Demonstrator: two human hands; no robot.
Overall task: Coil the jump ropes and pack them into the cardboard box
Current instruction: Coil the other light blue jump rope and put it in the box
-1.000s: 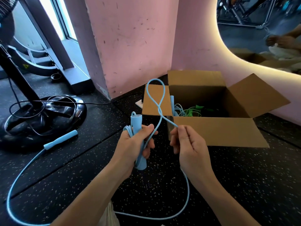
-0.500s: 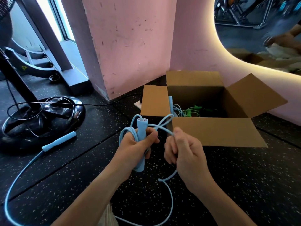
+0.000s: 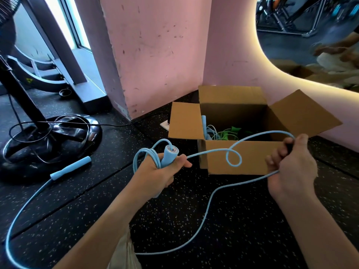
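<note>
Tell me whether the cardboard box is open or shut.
Open. The cardboard box has all its visible flaps folded outward, and a blue rope and a green rope show inside.

Open-topped cardboard box (image 3: 240,162), flaps (image 3: 185,121) splayed; blue rope (image 3: 258,135) strung across mouth; fan base (image 3: 48,136) left; pink wall (image 3: 159,55) behind.

A gym: black speckled rubber floor (image 3: 233,220), exercise machines reflected in a wall mirror (image 3: 310,35), jump ropes boxed nearby.
</note>
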